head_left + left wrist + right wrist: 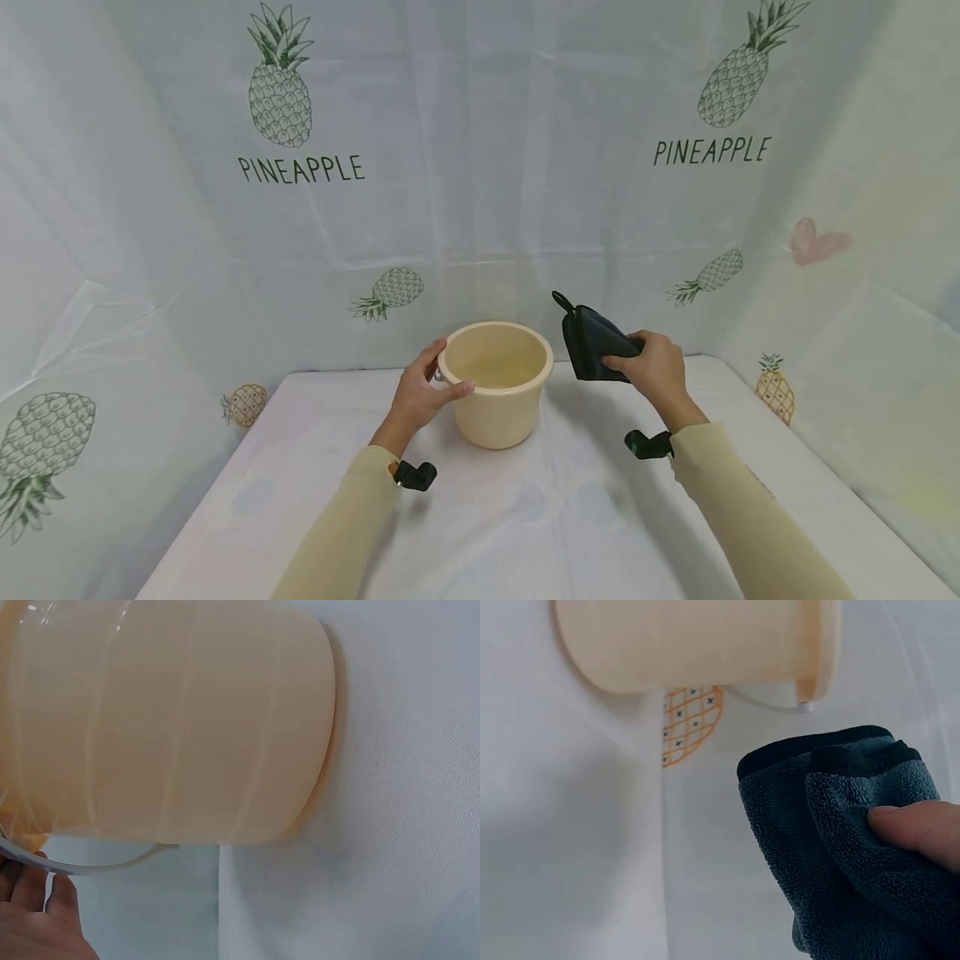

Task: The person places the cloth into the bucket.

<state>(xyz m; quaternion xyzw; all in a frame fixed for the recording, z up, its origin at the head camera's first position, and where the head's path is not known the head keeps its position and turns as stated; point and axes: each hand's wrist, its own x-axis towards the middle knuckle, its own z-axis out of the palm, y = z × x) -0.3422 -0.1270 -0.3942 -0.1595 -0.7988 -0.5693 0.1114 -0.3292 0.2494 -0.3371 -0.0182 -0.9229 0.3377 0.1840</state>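
A cream plastic bucket (497,421) stands upright near the back of the table. My left hand (418,392) holds its rim on the left side, the thumb lying over the near edge. In the left wrist view the bucket's thin handle (112,868) hangs down along the side, and some of the fingers show beside it. To the right of the bucket, raised above the table, my right hand (658,367) pinches a folded dark blue-grey towel (596,342). A black hanging loop (562,301) sticks out from the towel's upper corner. The towel and bucket are apart.
A white cloth covers the table (480,533). Right behind its back edge hangs a pale curtain (480,183) printed with pineapples, which continues along both sides. Each wrist wears a small black camera, the left camera (416,476) lying close above the table.
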